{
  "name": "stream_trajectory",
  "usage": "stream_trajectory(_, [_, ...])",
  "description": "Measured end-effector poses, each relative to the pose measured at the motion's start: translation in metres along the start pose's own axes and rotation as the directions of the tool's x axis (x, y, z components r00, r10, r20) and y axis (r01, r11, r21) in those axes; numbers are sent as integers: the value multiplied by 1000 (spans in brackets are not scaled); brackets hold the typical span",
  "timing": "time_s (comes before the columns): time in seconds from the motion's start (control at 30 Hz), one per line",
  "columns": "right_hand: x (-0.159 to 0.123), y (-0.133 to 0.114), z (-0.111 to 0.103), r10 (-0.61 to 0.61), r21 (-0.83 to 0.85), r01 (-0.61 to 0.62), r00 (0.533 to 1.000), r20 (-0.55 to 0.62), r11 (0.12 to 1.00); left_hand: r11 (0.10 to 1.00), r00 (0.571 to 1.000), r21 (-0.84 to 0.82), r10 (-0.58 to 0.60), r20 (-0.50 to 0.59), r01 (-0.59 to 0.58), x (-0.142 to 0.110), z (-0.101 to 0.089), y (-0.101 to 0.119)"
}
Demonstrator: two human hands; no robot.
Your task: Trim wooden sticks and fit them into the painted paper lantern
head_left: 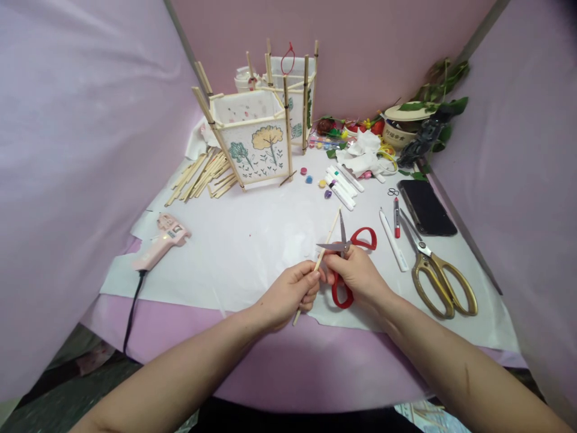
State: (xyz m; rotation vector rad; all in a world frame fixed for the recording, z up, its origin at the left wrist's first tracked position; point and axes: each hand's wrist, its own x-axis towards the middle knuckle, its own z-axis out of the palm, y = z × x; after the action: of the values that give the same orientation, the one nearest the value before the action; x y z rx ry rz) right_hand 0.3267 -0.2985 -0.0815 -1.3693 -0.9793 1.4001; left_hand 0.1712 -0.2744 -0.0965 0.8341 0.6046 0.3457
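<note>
Keeping steady matters, I'd say: the fingers of the left hand (293, 291) grip a thin wooden stick (333, 230) over the desk (225, 246), and those of the right hand (358, 273) hold red-handled scissors (346, 246), spread wide, one blade crossing the stick. Go slowly, fingertips clear.

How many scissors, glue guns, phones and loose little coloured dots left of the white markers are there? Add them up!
2: red-handled scissors, gold-handled scissors
1: glue gun
1: phone
4: red dot, blue dot, yellow dot, purple dot
Total: 8
</note>
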Motion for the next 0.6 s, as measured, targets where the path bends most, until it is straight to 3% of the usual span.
stream_trajectory(0.23, [-2,-3,1,35,34,-34,999,-11,999,997,999,-60,43,-26,-44,1,4,3])
stream_trajectory(0.6, [-6,-6,1,-49,-176,37,997,-65,984,992,994,62,112,-15,-111,-4,2,0])
